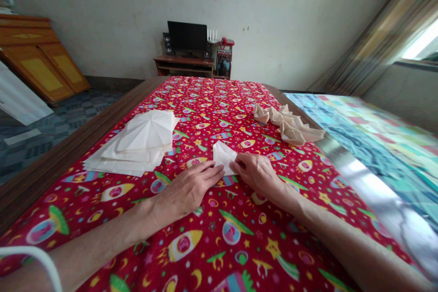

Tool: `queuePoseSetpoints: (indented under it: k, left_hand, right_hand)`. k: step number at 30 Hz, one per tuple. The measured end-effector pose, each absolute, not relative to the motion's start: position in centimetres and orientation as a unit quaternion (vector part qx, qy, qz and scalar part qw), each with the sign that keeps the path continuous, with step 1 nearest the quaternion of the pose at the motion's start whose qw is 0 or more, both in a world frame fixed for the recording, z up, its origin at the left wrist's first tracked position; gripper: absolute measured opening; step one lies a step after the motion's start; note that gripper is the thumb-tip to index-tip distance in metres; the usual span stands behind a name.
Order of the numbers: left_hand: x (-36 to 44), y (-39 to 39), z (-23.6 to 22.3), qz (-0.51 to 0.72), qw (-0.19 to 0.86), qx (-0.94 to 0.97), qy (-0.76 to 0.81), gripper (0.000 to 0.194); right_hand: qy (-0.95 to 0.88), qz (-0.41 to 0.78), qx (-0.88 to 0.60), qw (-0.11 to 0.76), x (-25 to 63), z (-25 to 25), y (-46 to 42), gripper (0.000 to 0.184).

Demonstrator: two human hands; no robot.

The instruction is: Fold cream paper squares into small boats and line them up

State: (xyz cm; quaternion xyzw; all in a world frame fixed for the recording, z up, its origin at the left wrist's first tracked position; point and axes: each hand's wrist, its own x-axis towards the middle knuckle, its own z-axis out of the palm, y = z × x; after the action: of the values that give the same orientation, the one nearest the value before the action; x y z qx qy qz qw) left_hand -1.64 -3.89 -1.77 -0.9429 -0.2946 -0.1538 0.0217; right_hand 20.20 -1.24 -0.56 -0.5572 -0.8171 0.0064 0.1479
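Observation:
A small folded piece of white paper (223,151) lies on the red patterned cloth in front of me, with creases across it and a pointed top corner. My left hand (191,187) is at its lower left edge, fingers together and pressed onto the paper; the thumb is mostly hidden. From the right, my right hand (258,171) pinches the paper's right side with curled fingers. Left of the hands sits a stack of creased white paper sheets (147,134). Several folded paper pieces with pointed ends (292,127) are grouped at the right edge of the cloth.
The red cloth (212,246) covers a long brown table (68,146). A pale curved tube (37,253) crosses the lower left corner. Beyond the table stand a monitor (187,36) on a desk and a wooden cabinet (37,64). A bed with a colourful cover (369,132) is on the right.

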Motion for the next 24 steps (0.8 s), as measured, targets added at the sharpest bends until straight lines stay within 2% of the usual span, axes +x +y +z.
queuePoseSetpoints:
  k: [11,16,20,24]
  left_hand:
    - [-1.3,-4.2,-1.1,-0.119,0.044,-0.948,-0.292,0.048]
    - [-1.3,-4.2,-1.1,-0.101,0.065,-0.951,-0.286,0.048]
    - [-1.3,-4.2,-1.2,-0.101,0.054,-0.951,-0.288,0.049]
    - [-1.3,-4.3,-1.2,-0.126,0.042,-0.945,-0.297,0.05]
  right_hand:
    - [-0.821,-0.016,-0.54,0.182,20.6,-1.5,-1.1,0.026]
    - [-0.825,-0.032,-0.52,0.218,20.9,-1.3,-0.9,0.018]
    - [-0.867,-0.08,-0.422,0.253,20.5,-0.3,-3.0,0.023]
    - [-0.918,-0.079,-0.313,0.232,20.2,0.2,-6.1,0.028]
